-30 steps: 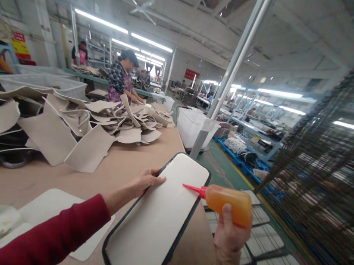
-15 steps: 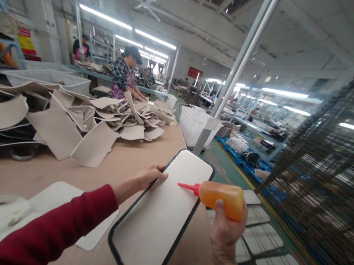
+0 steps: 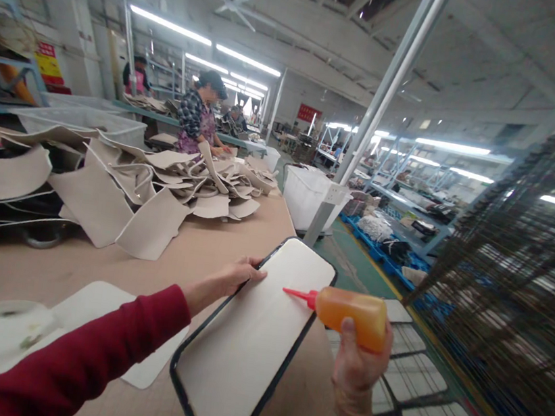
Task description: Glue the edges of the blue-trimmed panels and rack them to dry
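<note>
A long white panel with a dark rim and rounded corners is tilted up in front of me. On its left edge my left hand is closed, thumb over the white face and fingers behind. My right hand grips a squeeze bottle of amber liquid, held on its side. Its thin red nozzle points left over the panel's white face; whether the tip touches cannot be made out. Flat white pieces lie on the tan tabletop under and beside my left arm.
A heap of beige and dark pieces covers the table's far left. A metal post and white bin stand past the table edge. At right are a wire rack and several white panels. A person works beyond.
The whole view has shifted slightly, so things sit a little further right. Both hands keep their holds, and the bottle stays over about the same part of the panel.
</note>
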Action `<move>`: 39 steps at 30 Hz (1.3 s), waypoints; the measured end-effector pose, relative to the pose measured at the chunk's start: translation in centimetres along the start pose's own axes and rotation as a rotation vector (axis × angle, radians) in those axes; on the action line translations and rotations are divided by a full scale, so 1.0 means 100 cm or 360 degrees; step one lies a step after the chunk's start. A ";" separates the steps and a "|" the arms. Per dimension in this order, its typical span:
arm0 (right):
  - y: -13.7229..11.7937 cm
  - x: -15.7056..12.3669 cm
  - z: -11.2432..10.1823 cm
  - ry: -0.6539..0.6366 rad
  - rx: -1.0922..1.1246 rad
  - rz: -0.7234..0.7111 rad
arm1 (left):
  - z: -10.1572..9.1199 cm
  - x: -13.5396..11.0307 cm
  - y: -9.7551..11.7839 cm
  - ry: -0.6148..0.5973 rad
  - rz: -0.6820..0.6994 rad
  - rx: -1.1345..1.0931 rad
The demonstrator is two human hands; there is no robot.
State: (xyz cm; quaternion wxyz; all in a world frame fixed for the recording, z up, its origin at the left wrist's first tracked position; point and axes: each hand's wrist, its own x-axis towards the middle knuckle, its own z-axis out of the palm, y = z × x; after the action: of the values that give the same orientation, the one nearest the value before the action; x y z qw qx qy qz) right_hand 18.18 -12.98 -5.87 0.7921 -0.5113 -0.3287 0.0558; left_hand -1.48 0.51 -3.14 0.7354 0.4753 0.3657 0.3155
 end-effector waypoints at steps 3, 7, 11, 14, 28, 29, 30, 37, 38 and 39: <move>0.002 -0.033 -0.005 -0.0240 -0.0028 0.0112 | -0.003 0.004 -0.002 0.0024 0.0005 -0.0005; -0.002 -0.028 0.004 -0.0159 -0.0072 0.0035 | -0.003 0.004 -0.004 0.0004 0.0008 0.0008; -0.001 0.000 0.014 0.0017 -0.0083 -0.0026 | -0.001 0.004 -0.006 -0.0021 -0.0011 0.0006; -0.003 -0.024 0.010 -0.0162 -0.0077 0.0075 | -0.003 0.008 -0.004 0.0006 -0.0007 0.0004; -0.025 0.013 -0.030 0.0319 0.1076 0.1321 | -0.037 -0.021 0.008 -0.0114 0.0212 0.0137; -0.021 0.013 -0.035 0.0318 0.1101 0.1410 | -0.038 -0.023 0.008 -0.0131 0.0218 0.0149; -0.018 0.012 -0.038 0.0336 0.1126 0.1475 | -0.039 -0.026 0.008 -0.0146 0.0220 0.0160; -0.041 0.020 -0.031 0.0511 0.1090 0.1277 | -0.042 -0.045 0.023 -0.0285 0.0106 0.0298; -0.047 0.023 -0.030 0.0498 0.1056 0.1192 | -0.042 -0.049 0.026 -0.0307 0.0079 0.0316; -0.051 0.027 -0.030 0.0475 0.1019 0.1100 | -0.042 -0.053 0.029 -0.0332 0.0055 0.0330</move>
State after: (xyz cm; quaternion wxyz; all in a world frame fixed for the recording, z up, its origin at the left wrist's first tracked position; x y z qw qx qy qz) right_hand 20.70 -16.58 -1.06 0.8830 -0.3237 0.0109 0.3397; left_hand -8.11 -0.80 -0.35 0.7110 0.5851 0.3096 0.2375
